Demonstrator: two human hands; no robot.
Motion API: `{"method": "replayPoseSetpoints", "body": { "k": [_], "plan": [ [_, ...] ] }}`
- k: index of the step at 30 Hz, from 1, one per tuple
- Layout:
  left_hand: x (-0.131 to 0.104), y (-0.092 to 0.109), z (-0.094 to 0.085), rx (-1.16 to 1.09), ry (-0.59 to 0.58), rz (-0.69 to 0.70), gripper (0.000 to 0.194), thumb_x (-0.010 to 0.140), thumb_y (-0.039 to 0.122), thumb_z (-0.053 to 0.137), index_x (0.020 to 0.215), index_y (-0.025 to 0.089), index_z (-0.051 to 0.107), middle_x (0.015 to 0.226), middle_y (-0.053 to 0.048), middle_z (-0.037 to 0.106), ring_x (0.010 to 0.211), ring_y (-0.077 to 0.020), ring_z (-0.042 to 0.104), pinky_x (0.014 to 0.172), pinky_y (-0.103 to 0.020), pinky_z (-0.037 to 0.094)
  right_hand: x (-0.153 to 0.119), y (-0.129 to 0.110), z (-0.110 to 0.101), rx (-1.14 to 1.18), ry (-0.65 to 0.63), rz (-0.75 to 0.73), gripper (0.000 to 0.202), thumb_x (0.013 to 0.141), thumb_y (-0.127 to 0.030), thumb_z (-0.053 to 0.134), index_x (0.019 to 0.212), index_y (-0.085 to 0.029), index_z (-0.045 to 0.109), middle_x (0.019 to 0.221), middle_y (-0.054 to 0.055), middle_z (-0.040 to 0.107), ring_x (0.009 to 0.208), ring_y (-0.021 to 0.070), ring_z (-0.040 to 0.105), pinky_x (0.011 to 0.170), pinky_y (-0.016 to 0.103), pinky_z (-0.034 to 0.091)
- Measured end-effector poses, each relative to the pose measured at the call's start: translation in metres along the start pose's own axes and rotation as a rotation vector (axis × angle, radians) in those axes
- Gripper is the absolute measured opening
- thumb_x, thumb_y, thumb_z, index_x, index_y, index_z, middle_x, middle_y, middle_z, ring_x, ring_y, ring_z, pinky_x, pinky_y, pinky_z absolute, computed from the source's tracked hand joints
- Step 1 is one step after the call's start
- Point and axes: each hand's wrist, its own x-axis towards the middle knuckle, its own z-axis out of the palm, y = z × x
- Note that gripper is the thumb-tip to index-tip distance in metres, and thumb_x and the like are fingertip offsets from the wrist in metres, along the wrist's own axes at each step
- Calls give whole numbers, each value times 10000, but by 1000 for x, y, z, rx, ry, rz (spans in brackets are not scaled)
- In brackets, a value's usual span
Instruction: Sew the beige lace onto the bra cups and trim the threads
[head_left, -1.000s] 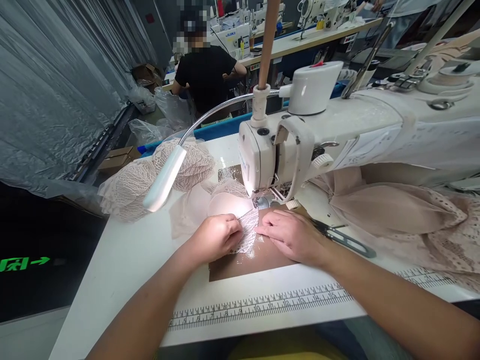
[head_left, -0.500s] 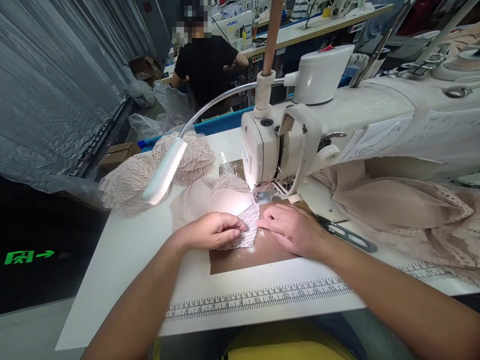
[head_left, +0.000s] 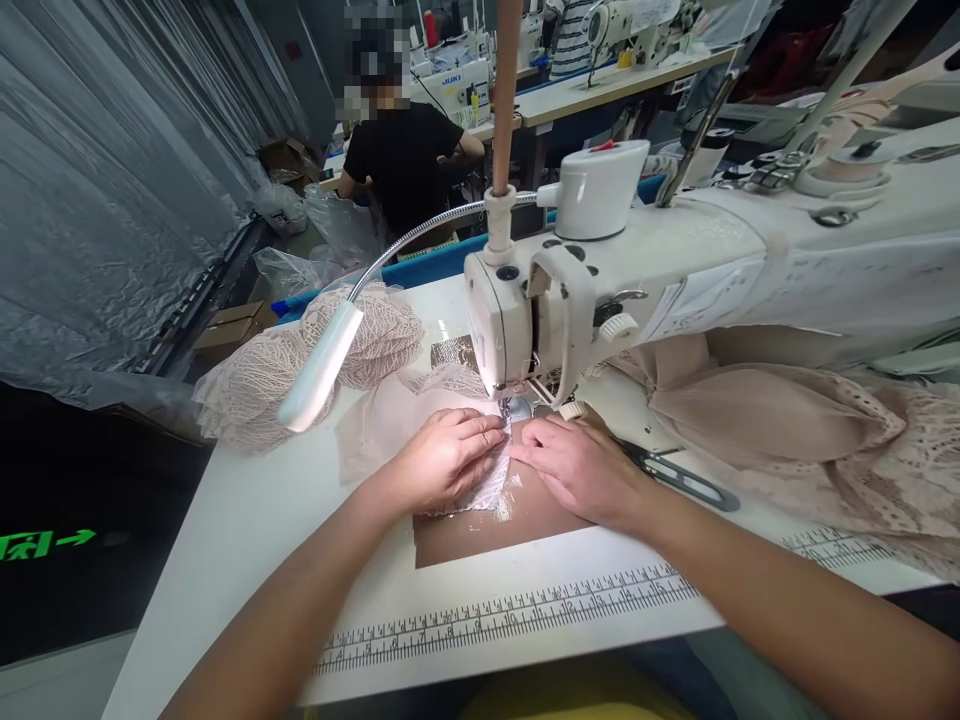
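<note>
A white-pink lace piece (head_left: pixel 491 487) lies under the needle area of a white sewing machine (head_left: pixel 487 330), on a shiny brown sheet (head_left: pixel 457 540). My left hand (head_left: pixel 454 460) rests over the lace with its fingers laid flat, covering much of it. Close by on the right, my right hand (head_left: pixel 574 465) has its index finger stretched to the lace edge. Its other fingers are curled, and anything inside them is hidden. Pale sheer fabric (head_left: pixel 367 435) spreads behind my left hand. The needle tip and the stitch line are too small to make out.
Bundled lace (head_left: pixel 255 385) sits at the left under a lamp (head_left: pixel 321 367). Dark scissors or a similar tool (head_left: pixel 686 478) lie right of my right hand. Beige garments (head_left: pixel 765 400) pile at right. A ruler strip (head_left: pixel 510 620) runs along the front edge. A person (head_left: pixel 405 155) sits ahead.
My left hand has gone from pinching the lace to lying flatter over it, nearer the needle. My right hand stays beside the lace edge. The view has shifted slightly.
</note>
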Motion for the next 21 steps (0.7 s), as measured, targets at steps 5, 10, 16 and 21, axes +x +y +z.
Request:
{"method": "replayPoseSetpoints", "body": {
  "k": [5,10,16,21],
  "plan": [
    [-6,-2,13,99,1,10,396,918,324,427,1266,164,528,1303,-128,556,1144,-273,492,941,-452,412,-2,-1,2,-47,-24,21,335,806,-46,436,1020,-196,645,845,40,548,781,165,459,682,283,300],
    [-5,6,16,138,3,-62,410,925,319,408,1286,155,511,1336,-119,525,1132,-281,481,939,-456,402,0,-1,2,-96,-22,56,291,832,-81,448,989,-210,656,781,22,529,685,148,410,619,284,250],
    [1,9,19,158,15,-138,405,920,318,412,1277,159,519,1320,-126,524,1119,-280,490,935,-459,407,4,-1,1,-152,11,115,277,872,-126,440,994,-210,674,778,23,537,604,126,354,576,290,207],
    [0,8,17,147,32,-134,415,919,336,411,1273,151,522,1321,-147,518,1145,-297,476,936,-480,411,5,-1,0,-180,19,150,312,868,-135,441,1077,-223,656,770,25,540,619,134,379,575,287,211]
  ]
}}
